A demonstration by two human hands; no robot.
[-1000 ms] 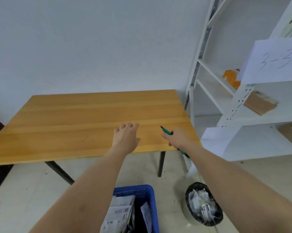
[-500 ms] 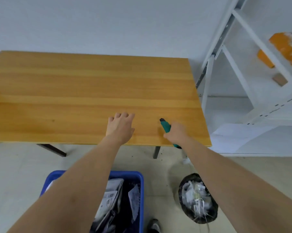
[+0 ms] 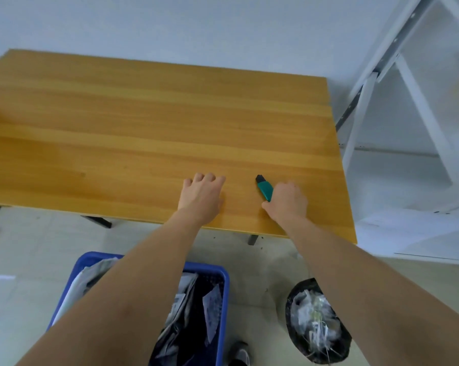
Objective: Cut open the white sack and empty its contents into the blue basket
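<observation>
A green utility knife (image 3: 264, 189) with a black tip lies flat on the wooden table (image 3: 143, 122) near its front edge. My right hand (image 3: 286, 202) covers the knife's rear end with curled fingers. My left hand (image 3: 202, 198) rests flat on the table, fingers relaxed, a little to the left of the knife. The blue basket (image 3: 223, 276) stands on the floor below the table's front edge and holds several grey and white packets. My left forearm hides part of it. No white sack is in view.
A black bin (image 3: 316, 322) lined with a bag and full of white scraps stands on the floor right of the basket. A white metal shelf rack (image 3: 407, 101) rises to the right of the table. A shoe tip (image 3: 240, 355) shows near the basket.
The view has tilted down and closer, so more of the basket and bin show. The knife has come down to lie flat on the table under my right hand. My left hand stays put.
</observation>
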